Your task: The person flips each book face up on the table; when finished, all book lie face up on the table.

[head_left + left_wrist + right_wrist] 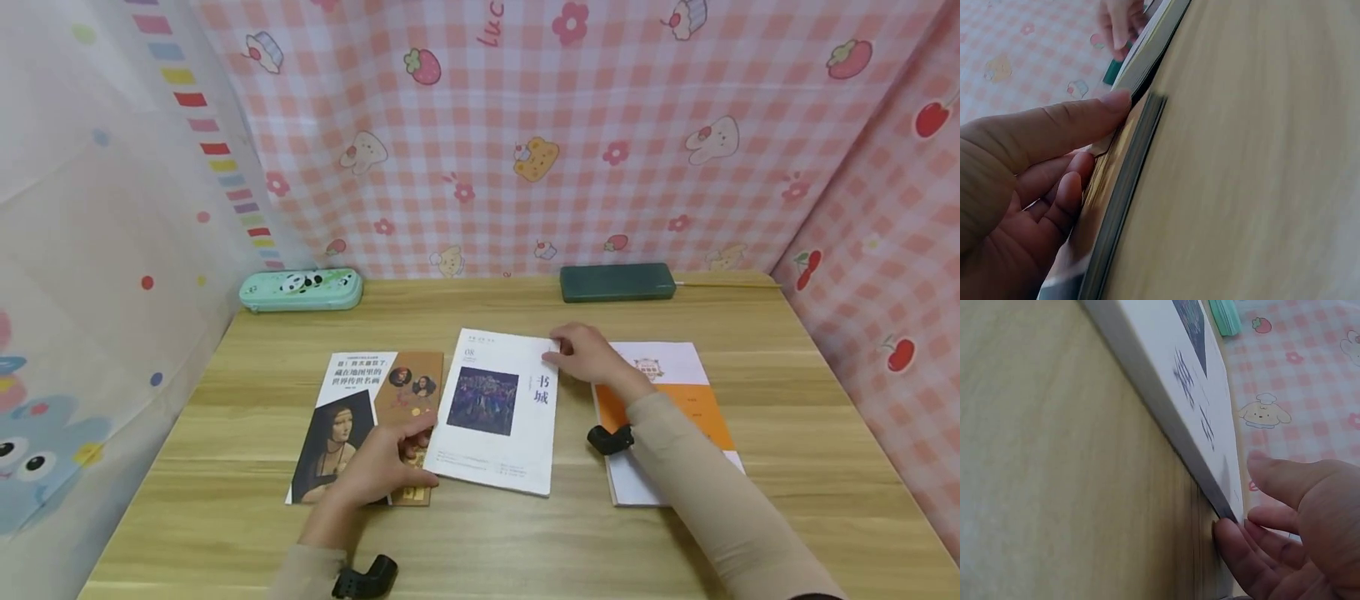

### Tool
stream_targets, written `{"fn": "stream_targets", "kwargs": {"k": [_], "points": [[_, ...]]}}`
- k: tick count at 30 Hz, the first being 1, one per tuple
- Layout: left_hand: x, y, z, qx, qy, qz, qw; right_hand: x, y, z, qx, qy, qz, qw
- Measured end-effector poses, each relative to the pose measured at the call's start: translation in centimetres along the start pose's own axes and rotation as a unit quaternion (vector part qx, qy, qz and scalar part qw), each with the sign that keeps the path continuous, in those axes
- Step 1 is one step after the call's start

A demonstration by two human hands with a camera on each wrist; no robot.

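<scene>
A white book (491,454) with a dark picture on its cover lies at a slight slant in the middle of the table. My left hand (386,458) holds its lower left edge, the thumb at the near corner. My right hand (588,354) grips its upper right corner; in the right wrist view, fingertips (1229,534) meet the edge there. Under my left hand is a book with a portrait cover (341,425), its right edge close against the white book. An orange and white book (693,367) lies to the right, partly hidden by my right forearm.
A mint-green pencil case (300,290) with pandas stands at the back left. At the back right is a dark green box (617,282), with a thin stick (727,285) beside it. Patterned cloth (480,167) hangs behind the wooden table (480,550).
</scene>
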State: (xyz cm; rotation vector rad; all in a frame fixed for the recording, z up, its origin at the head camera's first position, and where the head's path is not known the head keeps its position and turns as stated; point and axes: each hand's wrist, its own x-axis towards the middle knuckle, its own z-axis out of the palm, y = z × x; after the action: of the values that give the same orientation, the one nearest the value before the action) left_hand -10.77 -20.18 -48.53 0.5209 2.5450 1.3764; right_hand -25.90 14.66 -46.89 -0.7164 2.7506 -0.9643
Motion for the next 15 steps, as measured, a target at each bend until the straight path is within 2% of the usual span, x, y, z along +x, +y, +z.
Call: {"fn": "stream_targets", "kwargs": {"k": [5, 11, 15], "points": [[0.2, 0.7, 1.4, -0.025, -0.007, -0.012, 0.9996, 0.3, -0.2, 0.2, -0.012, -0.001, 0.026, 1.0], [0.1, 1.5, 3.1, -0.05, 0.031, -0.02, 0.998, 0.5, -0.1, 0.2, -0.029, -0.007, 0.038, 0.999], [-0.2, 1.9, 3.8, -0.044, 0.053, -0.022, 0.9974, 0.5, -0.4, 0.0, -0.044, -0.016, 0.047, 0.998]]}}
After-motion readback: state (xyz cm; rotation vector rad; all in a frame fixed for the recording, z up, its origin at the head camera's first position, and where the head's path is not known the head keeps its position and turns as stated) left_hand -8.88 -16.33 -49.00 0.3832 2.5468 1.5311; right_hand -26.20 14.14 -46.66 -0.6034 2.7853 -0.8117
